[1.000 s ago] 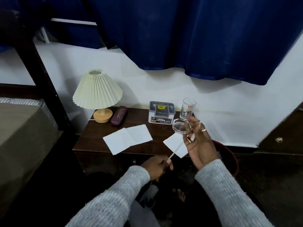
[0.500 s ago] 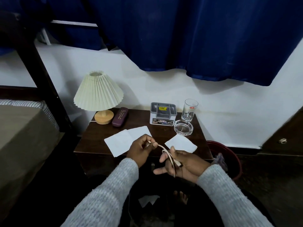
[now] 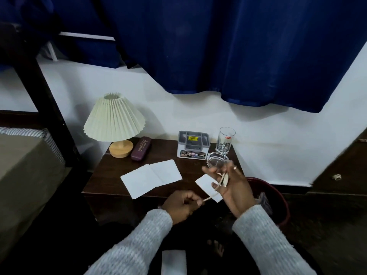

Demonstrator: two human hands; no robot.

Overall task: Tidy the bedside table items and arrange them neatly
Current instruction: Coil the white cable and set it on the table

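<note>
Since half a second ago the right hand (image 3: 230, 187) has risen over the bedside table's (image 3: 111, 175) front right corner, fingers apart and partly bent, the beige cord (image 3: 213, 192) looped round them; the left hand (image 3: 179, 205) pinches its free end below the front edge. At the white wall, under a blue curtain (image 3: 218, 46), stand a pleated lamp (image 3: 114, 120), glasses case (image 3: 141, 148), grey organiser (image 3: 193, 144), tumbler (image 3: 225, 140) and glass ashtray (image 3: 216, 159); white papers (image 3: 151, 177) lie in front. A bed (image 3: 23, 155) adjoins on the left, a red bin (image 3: 278, 203) on the right, its contents indistinct.
</note>
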